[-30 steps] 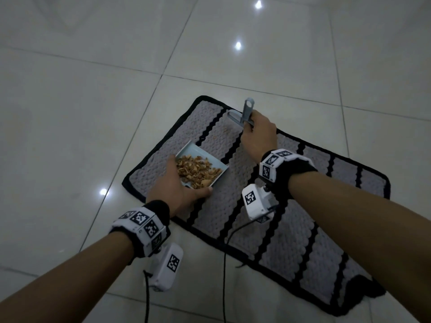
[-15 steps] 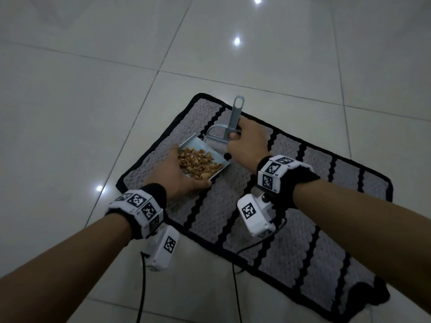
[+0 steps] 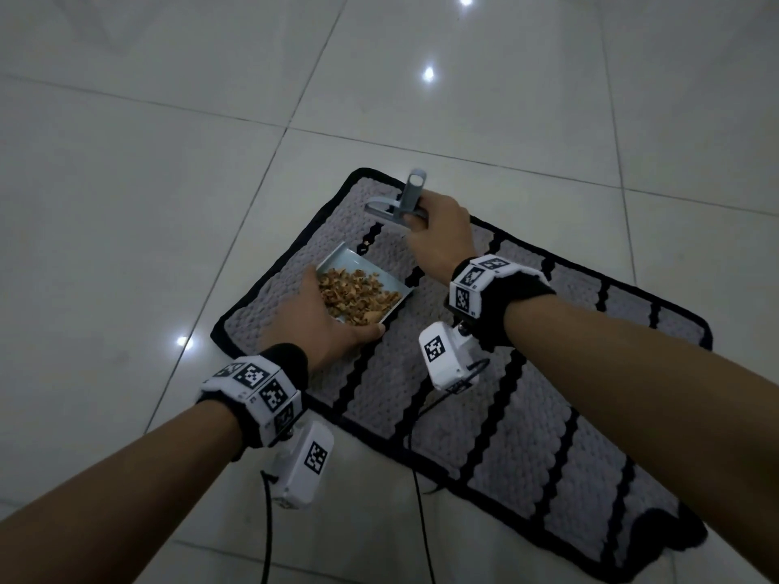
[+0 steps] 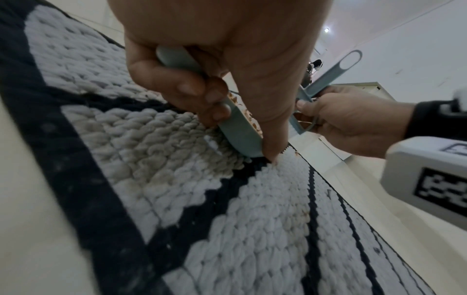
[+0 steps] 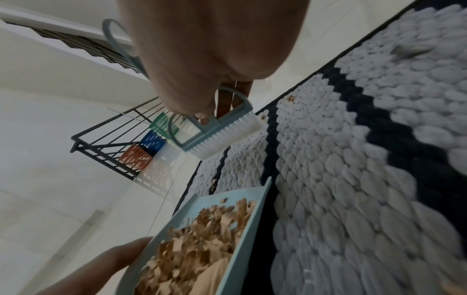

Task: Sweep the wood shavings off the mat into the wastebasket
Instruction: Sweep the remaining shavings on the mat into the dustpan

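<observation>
A grey knitted mat (image 3: 497, 423) with black stripes lies on the tiled floor. My left hand (image 3: 320, 326) grips the handle of a pale blue dustpan (image 3: 350, 263) resting on the mat's near-left part, heaped with brown wood shavings (image 3: 354, 295). The same dustpan (image 5: 227, 257) and shavings (image 5: 202, 239) fill the bottom of the right wrist view. My right hand (image 3: 438, 233) holds a small grey-blue brush (image 3: 396, 204) with white bristles (image 5: 227, 137) above the mat's far corner. A few loose shavings (image 5: 290, 98) lie on the mat near the brush. No wastebasket appears in the head view.
Glossy white floor tiles (image 3: 168, 183) surround the mat. In the right wrist view, a black metal rack (image 5: 106, 139) stands beyond the mat's far end. By it sit green (image 5: 161, 123), blue (image 5: 153, 142) and orange (image 5: 135, 156) perforated baskets.
My right hand swept the brush toward the dustpan half a second ago, then drew it back up to the mat's far corner. The dustpan stayed roughly in place.
</observation>
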`<action>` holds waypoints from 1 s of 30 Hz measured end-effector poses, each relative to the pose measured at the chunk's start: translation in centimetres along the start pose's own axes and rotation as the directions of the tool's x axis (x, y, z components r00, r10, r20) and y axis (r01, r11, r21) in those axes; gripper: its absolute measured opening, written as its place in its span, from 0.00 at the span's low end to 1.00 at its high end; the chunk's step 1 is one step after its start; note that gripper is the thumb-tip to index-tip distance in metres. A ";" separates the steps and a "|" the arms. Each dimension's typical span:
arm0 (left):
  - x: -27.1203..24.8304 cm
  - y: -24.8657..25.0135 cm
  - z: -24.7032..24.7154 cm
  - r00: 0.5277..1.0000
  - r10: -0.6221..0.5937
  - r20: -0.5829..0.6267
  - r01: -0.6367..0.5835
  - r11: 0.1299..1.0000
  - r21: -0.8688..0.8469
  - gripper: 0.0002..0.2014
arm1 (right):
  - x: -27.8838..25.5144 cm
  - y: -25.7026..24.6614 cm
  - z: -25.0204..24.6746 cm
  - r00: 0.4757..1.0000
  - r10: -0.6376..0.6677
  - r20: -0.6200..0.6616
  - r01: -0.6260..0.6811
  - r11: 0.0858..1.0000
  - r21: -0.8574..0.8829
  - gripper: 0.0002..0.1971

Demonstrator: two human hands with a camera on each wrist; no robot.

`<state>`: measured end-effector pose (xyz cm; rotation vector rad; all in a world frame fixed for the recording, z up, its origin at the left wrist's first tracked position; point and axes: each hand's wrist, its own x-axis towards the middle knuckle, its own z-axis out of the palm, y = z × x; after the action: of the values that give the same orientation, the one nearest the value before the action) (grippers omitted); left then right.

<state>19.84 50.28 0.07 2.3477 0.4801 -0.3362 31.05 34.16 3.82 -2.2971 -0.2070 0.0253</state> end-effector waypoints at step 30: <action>-0.8 -1.9 -1.1 0.996 0.068 0.061 -0.064 0.996 -0.068 0.62 | -3.8 4.5 -4.8 0.996 0.012 -0.093 -0.024 0.992 -0.122 0.09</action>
<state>18.43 52.19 0.00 2.2758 0.3774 -0.3568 28.32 27.06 3.53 -2.4165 -0.1433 -0.0868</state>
